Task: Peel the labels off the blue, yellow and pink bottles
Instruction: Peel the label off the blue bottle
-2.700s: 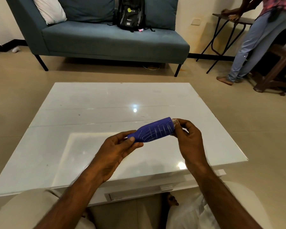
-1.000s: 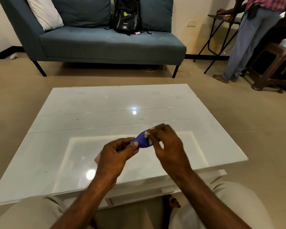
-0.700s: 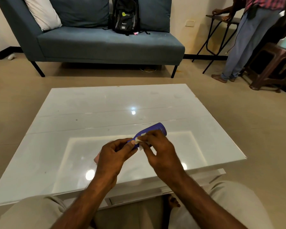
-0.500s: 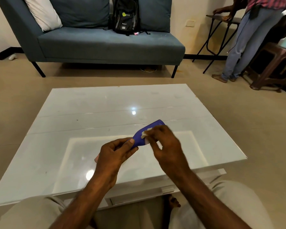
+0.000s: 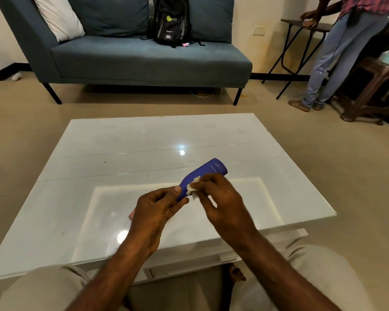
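A blue bottle (image 5: 208,171) is held above the white glossy table (image 5: 126,153), its base tilted up and away to the right. My left hand (image 5: 154,212) grips its neck end, thumb on top. My right hand (image 5: 220,200) pinches a small white scrap of label (image 5: 192,188) against the bottle's middle. A bit of pink (image 5: 131,213) peeks out under my left hand; I cannot tell what it is. No yellow bottle is in view.
A blue-grey sofa (image 5: 144,59) with a black backpack (image 5: 171,20) and a white pillow (image 5: 58,17) stands beyond the table. A person (image 5: 337,52) leans on a folding table (image 5: 305,24) at the back right, beside a brown stool (image 5: 373,90). My knees are under the table's near edge.
My right hand moved from the bottle's base end to its middle and now pinches a white label scrap. The bottle's base has tipped further up and away.
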